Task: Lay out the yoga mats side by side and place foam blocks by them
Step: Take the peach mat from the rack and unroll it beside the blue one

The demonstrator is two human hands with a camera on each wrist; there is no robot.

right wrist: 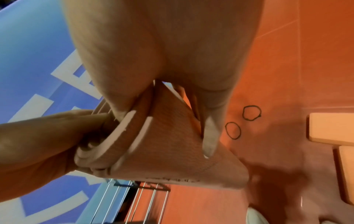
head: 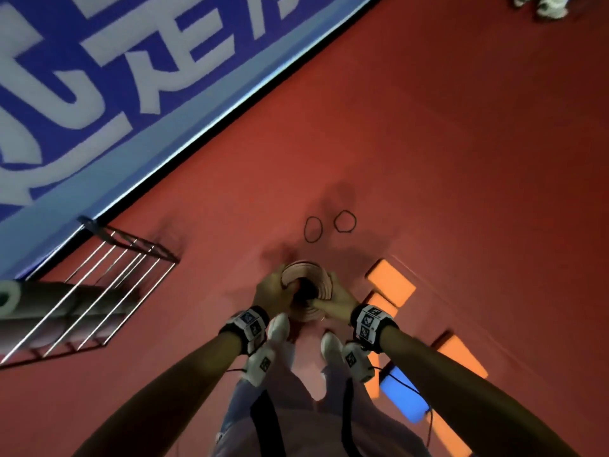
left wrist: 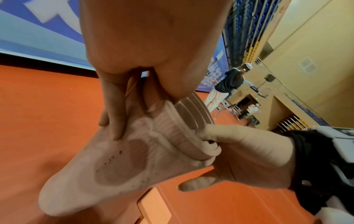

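A red floor point(head: 461, 143) carries everything here. Two thin black loops point(head: 313, 229) lie side by side on it (each a closed ring, apart from the other), just ahead of the person's white shoes point(head: 278, 326). To the right sit orange foam blocks point(head: 391, 283), close together, with one blue block point(head: 403, 395) among them. At the left stands a wire rack point(head: 108, 285) holding rolled grey mats point(head: 43, 308), next to the blue banner point(head: 99, 77) along the floor's edge.

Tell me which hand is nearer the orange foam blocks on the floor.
Right. The right hand grips the rolled mat on the side facing the orange foam blocks; the left hand holds the roll's far side, towards the wire rack.
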